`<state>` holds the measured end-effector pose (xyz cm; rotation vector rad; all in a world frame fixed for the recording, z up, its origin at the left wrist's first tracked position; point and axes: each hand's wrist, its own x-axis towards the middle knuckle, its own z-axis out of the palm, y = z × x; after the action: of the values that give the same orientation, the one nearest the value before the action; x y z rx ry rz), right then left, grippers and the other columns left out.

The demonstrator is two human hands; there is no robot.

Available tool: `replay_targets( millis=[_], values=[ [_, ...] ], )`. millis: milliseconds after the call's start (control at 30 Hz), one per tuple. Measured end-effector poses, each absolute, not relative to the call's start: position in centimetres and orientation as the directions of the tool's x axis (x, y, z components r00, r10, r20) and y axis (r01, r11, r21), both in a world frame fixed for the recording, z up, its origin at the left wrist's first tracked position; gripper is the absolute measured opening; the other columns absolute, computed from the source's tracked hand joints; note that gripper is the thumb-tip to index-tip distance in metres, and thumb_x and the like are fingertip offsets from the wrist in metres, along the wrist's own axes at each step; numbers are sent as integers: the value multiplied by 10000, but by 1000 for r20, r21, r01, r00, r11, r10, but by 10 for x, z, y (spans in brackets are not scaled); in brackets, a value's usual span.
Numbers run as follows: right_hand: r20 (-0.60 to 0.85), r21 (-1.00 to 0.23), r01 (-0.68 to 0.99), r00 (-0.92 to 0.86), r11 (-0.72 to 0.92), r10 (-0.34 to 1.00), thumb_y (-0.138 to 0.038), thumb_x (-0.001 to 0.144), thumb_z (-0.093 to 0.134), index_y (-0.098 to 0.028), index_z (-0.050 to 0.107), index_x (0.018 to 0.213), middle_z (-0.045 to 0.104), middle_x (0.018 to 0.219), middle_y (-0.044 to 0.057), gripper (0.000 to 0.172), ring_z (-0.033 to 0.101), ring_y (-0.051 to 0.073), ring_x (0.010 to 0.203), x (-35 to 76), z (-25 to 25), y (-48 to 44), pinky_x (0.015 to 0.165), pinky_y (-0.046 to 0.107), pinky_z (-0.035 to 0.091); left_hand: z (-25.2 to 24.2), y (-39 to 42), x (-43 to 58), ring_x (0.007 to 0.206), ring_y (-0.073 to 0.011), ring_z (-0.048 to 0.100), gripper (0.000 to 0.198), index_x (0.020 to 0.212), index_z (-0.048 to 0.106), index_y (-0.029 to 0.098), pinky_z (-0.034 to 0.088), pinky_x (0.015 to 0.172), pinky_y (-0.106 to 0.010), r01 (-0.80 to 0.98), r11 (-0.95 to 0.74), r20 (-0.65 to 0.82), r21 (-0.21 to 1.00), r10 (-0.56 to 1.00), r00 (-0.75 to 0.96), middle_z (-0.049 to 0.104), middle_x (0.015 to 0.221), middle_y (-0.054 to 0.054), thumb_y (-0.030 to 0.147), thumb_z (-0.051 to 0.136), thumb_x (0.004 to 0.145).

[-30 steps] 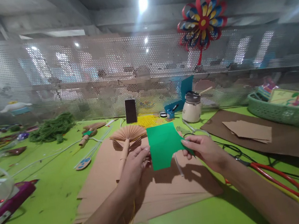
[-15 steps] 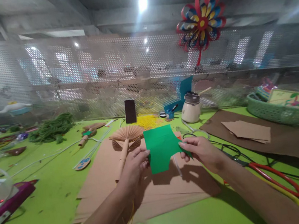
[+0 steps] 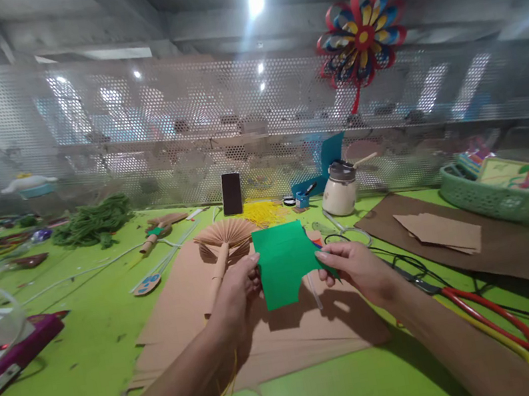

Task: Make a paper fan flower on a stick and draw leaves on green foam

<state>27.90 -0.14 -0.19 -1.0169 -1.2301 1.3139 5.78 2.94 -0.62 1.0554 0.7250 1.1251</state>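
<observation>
Fingers (image 3: 336, 260) are above the tabletop (image 3: 94, 362) and brown paper sheets (image 3: 319, 344); the right hand (image 3: 362, 273) clamps notched green paper (image 3: 283, 262) at its right side; left hand (image 3: 234, 294) meets its left edge, clamping unclear. Uneven pulling could tear it.

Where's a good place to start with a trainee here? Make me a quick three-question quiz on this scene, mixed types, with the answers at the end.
1. Multiple choice. What do the left hand and the right hand hold between them?
a) Red-handled scissors
b) A piece of green paper
c) A pleated fan

2. True or false. In the picture, the upright phone stands to the left of the jar with the dark top.

3. Fill in the blank. The loose strands on the table, just right of the phone, are ____ in colour.

Key: 1. b; 2. true; 3. yellow.
</observation>
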Motion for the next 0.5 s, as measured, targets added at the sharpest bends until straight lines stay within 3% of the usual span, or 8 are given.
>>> replay_targets(
  millis=[267, 400, 500],
  values=[
    [49, -993, -115, -115, 36, 992, -437, 753, 769, -140, 663, 736, 653, 629, 13, 316, 556, 99, 551, 276, -2, -2, 565, 238, 435, 1, 24, 57, 809, -160, 643, 253, 980, 673, 203, 520, 684, -213, -358, 64, 45, 932, 956, 288, 694, 842, -11, 331, 694, 763],
    [45, -995, -98, -110, 34, 993, -442, 729, 783, -133, 675, 738, 646, 618, 19, 327, 559, 112, 549, 273, 0, -4, 558, 252, 448, 3, 24, 57, 789, -177, 657, 192, 865, 679, 188, 532, 658, -227, -358, 78, 31, 931, 957, 289, 706, 824, -15, 257, 743, 697],
    [68, -995, -78, -51, 64, 996, -497, 719, 769, -125, 688, 720, 646, 616, 34, 380, 577, 135, 557, 271, 2, -4, 560, 279, 471, 4, 25, 57, 748, -193, 666, 235, 883, 685, 166, 552, 639, -265, -361, 98, 14, 927, 955, 296, 715, 838, -40, 256, 759, 679]
  ],
)
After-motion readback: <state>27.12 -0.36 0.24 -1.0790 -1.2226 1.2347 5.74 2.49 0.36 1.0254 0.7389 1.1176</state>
